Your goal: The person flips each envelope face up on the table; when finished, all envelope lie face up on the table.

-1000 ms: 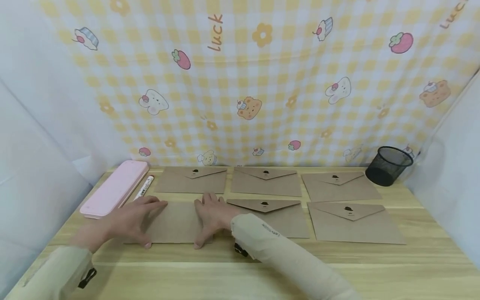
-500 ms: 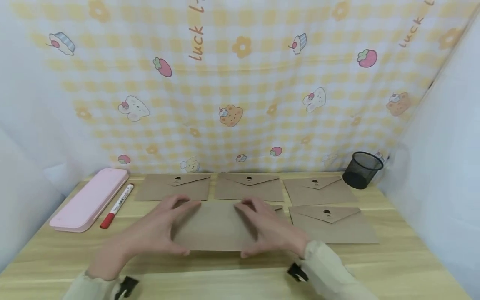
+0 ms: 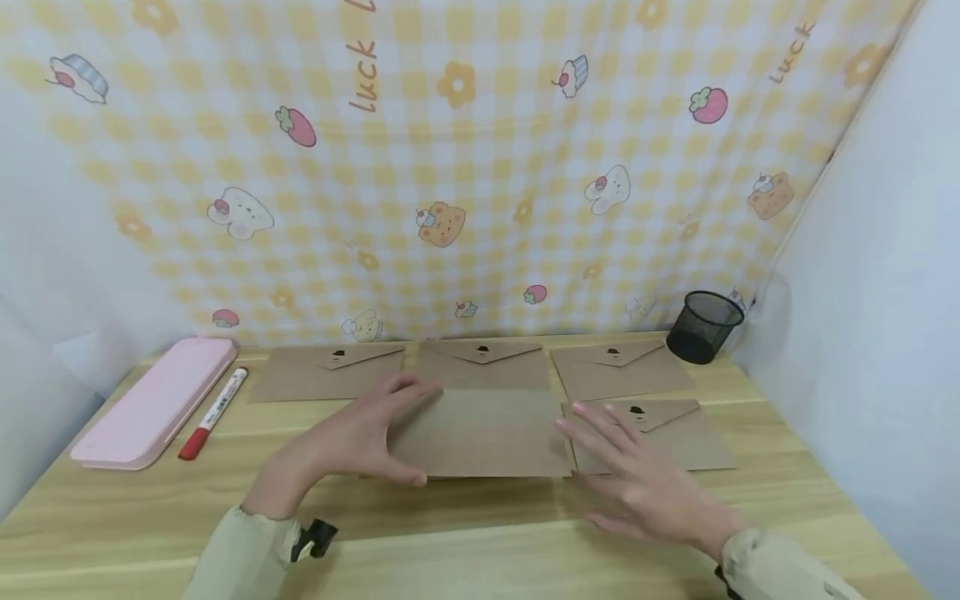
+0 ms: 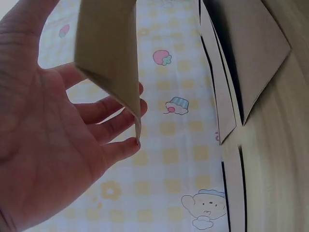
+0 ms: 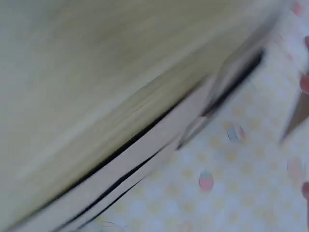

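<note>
My left hand (image 3: 345,442) grips a plain kraft-paper envelope (image 3: 480,433) by its left end, thumb on the near edge and fingers on the far edge. In the left wrist view, that envelope (image 4: 108,48) bows slightly between thumb and fingers, raised off the table. Its blank side faces up, and it hides most of the front middle envelope. My right hand (image 3: 645,487) is off the held envelope's right end, fingers spread and holding nothing. It overlaps the front right envelope (image 3: 693,446), which has a small hat print on its flap.
Three envelopes lie along the back: left (image 3: 300,379), middle (image 3: 450,375) and right (image 3: 637,379). At left are a pink case (image 3: 157,400) and a red-capped marker (image 3: 213,412). A black mesh cup (image 3: 705,325) stands at back right, before a checked curtain (image 3: 480,167).
The plain envelope has been lifted from the front left and carried right, over the front middle envelope. My right hand has let go of it and moved right.
</note>
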A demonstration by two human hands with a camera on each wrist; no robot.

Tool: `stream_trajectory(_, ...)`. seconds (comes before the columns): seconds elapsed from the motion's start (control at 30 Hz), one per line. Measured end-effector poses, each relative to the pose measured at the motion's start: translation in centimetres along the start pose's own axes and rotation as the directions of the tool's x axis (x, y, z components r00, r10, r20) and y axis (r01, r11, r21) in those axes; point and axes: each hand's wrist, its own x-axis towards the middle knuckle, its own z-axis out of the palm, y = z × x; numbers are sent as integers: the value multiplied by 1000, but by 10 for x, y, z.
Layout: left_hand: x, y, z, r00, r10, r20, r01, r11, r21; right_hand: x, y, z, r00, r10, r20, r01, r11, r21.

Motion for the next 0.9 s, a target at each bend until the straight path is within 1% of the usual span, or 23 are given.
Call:
stream_trajectory(0.03,0,0,0,1000,4,8,-4,1000,-9,1,2,1,998,-37,45,39,998,-48)
stream_trajectory(0.1,1,2,0,999,13,29,-12,1000,-27,7,5,4,984,-87,153,113,980,-167)
stream_trajectory(0.13,0,3,-1,999,19,37,-17,999,-33,12,6,5,973,-111,203,154,965,-213)
stream_trajectory(0.2,-2,5,-2,999,21,45,-19,999,-42,22,11,5,942,-152,298,246,920,-307)
stream_trajectory(0.23,-3,5,-3,999,17,46,-15,999,-44,27,13,4,929,-169,330,281,902,-328)
stream_trajectory(0.27,-4,6,-4,999,14,44,-12,999,-43,31,15,3,919,-184,348,304,894,-330)
stream_trajectory(0.33,-5,9,-6,999,9,37,-8,999,-40,36,20,1,919,-202,340,309,903,-300)
stream_trajectory(0.47,-5,14,-7,999,20,39,-18,999,-41,37,25,-2,935,-245,255,306,922,-238)
stream_trajectory(0.5,-5,15,-8,999,22,41,-20,999,-41,36,26,-2,935,-258,242,316,918,-241)
stream_trajectory(0.6,-7,18,-8,999,20,40,-19,999,-38,34,26,0,926,-321,196,365,894,-260)
stream_trajectory(0.63,-8,19,-8,999,16,31,-15,999,-41,33,26,1,929,-326,175,363,897,-253)
stream_trajectory(0.67,-8,19,-7,1000,13,4,-12,999,-53,32,26,2,932,-329,155,359,899,-250)
stream_trajectory(0.7,-10,19,-7,999,13,-35,-15,998,-60,31,27,3,935,-326,136,351,906,-238)
stream_trajectory(0.73,-13,18,-6,996,25,-90,-31,998,-62,29,27,3,941,-321,112,338,915,-221)
stream_trajectory(0.77,-17,16,-5,986,47,-160,-57,997,-58,27,28,4,946,-310,93,323,925,-201)
stream_trajectory(0.8,-22,13,-5,967,92,-237,-103,994,-32,25,28,4,950,-300,81,310,931,-190)
stream_trajectory(0.83,-27,8,-5,932,169,-319,-173,985,17,24,28,3,954,-292,71,301,936,-182)
stream_trajectory(0.87,-32,3,-5,879,274,-391,-257,962,94,23,28,2,955,-290,65,297,937,-183)
stream_trajectory(0.9,-37,-4,-7,814,390,-430,-331,920,209,22,28,1,957,-285,60,291,939,-184)
